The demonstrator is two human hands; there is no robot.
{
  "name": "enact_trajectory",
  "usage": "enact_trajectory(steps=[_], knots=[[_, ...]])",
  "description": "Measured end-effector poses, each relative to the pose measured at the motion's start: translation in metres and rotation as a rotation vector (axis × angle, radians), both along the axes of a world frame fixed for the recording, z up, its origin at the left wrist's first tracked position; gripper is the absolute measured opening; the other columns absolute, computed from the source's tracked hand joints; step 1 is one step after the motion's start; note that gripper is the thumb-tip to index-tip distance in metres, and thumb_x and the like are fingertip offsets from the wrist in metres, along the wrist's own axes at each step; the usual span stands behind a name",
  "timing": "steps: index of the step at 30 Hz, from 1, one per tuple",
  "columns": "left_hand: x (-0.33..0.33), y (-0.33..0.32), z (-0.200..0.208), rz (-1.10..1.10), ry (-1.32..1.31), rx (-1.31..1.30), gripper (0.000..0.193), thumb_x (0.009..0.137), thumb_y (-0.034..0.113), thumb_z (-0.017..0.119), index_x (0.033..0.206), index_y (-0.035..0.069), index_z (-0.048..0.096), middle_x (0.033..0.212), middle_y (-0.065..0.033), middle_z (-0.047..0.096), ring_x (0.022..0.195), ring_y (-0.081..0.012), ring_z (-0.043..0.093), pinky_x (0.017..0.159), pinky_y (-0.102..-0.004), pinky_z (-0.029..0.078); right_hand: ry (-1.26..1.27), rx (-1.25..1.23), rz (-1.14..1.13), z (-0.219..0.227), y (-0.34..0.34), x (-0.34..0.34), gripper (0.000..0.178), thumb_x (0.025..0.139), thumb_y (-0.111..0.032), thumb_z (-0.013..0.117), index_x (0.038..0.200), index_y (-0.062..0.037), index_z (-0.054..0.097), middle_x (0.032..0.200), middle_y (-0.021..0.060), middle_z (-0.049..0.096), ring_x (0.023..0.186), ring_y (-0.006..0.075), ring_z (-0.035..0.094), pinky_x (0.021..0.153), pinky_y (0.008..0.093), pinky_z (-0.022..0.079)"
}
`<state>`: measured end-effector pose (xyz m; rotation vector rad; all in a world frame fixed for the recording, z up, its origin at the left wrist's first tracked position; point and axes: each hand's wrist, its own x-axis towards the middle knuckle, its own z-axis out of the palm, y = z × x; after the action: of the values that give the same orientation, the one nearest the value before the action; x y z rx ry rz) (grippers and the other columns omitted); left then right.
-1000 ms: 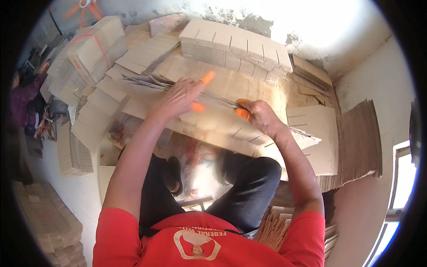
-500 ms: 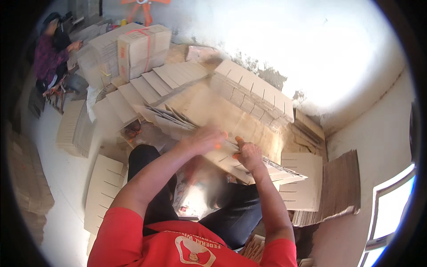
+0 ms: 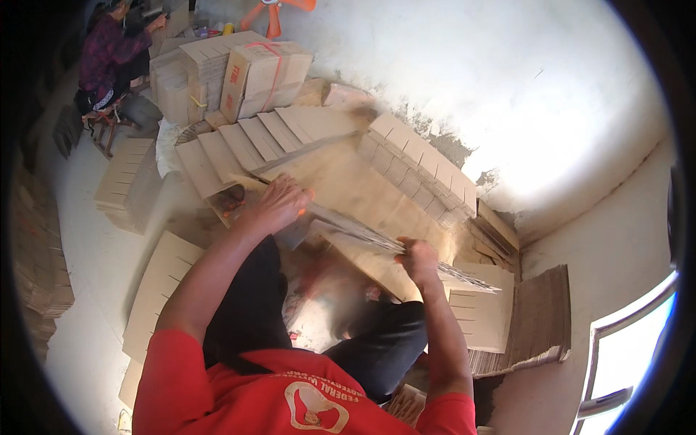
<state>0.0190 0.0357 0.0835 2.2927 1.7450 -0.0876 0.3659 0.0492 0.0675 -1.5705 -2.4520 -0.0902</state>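
Observation:
A thin bundle of cardboard sheets (image 3: 355,229) stands on edge between my hands, slanting across a wooden board (image 3: 330,181) over my knees. My left hand (image 3: 283,206) is closed around the bundle's left part, its fingers curled over the upper edge. Farther right, my right hand (image 3: 418,261) grips the bundle, and the sheet ends stick out beyond it, slightly spread. Orange covers show on some left fingertips. The lower side of the bundle is partly blurred.
Overlapping cardboard pieces (image 3: 239,145) line the board's far left. A slotted cardboard stack (image 3: 420,163) stands along its far side; another stack (image 3: 482,308) is at the right. Beyond are a strapped carton (image 3: 264,80), an orange fan (image 3: 272,18) and a seated person (image 3: 112,54).
My left hand has slid leftward along the bundle, so my hands are wider apart. The sheets, fanned out at the left before, now lie closer together. The view has shifted a little.

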Motion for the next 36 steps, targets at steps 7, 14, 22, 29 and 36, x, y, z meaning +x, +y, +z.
enact_trajectory(steps=[7,14,22,29,36], knots=[[0.011,-0.075,0.090,0.016,-0.704,1.549,0.066,0.070,0.009,0.080,0.129,0.002,0.051,0.130,-0.0153,0.053,0.124,-0.0305,0.048,0.101,-0.0431,0.041,1.388,-0.326,0.123,0.119,0.032,0.044,0.020,0.085,-0.009,0.059,0.099,0.0053,0.062,0.099,0.0136,0.066,0.088,0.0251,0.064,0.069,0.0415,0.056],[0.061,-0.078,0.109,-0.168,-1.371,1.128,0.043,0.081,0.003,0.071,0.121,-0.002,0.056,0.119,-0.0135,0.063,0.108,-0.0203,0.061,0.097,-0.0323,0.045,1.409,-0.236,0.293,0.149,0.026,0.106,0.049,0.060,-0.004,0.084,0.105,-0.0052,0.065,0.097,0.0046,0.066,0.087,0.0197,0.063,0.075,0.0341,0.053],[0.116,-0.089,0.095,-0.328,-1.539,0.654,0.019,0.085,0.003,0.066,0.103,-0.005,0.066,0.096,-0.0126,0.069,0.083,-0.0171,0.065,0.076,-0.0288,0.052,2.008,-0.354,0.770,0.085,0.021,0.085,0.049,0.083,-0.018,0.069,0.129,-0.0074,0.056,0.130,0.0098,0.058,0.118,0.0292,0.055,0.107,0.0480,0.038],[0.116,-0.105,0.097,-0.402,-1.301,0.914,0.100,0.062,0.029,0.087,0.143,0.001,0.036,0.143,-0.0182,0.040,0.128,-0.0346,0.042,0.105,-0.0424,0.034,2.089,-0.394,0.871,0.048,-0.006,0.070,0.064,0.063,-0.017,0.080,0.123,-0.0076,0.060,0.122,0.0106,0.062,0.114,0.0292,0.057,0.100,0.0448,0.042],[0.139,-0.093,0.079,-0.386,-1.288,0.991,0.046,0.067,-0.004,0.076,0.110,-0.004,0.061,0.093,-0.0144,0.069,0.077,-0.0256,0.066,0.066,-0.0317,0.053,1.932,-0.439,1.010,0.015,-0.006,0.059,0.042,0.084,-0.029,0.068,0.120,-0.0079,0.063,0.110,0.0095,0.068,0.103,0.0249,0.061,0.089,0.0384,0.046]])
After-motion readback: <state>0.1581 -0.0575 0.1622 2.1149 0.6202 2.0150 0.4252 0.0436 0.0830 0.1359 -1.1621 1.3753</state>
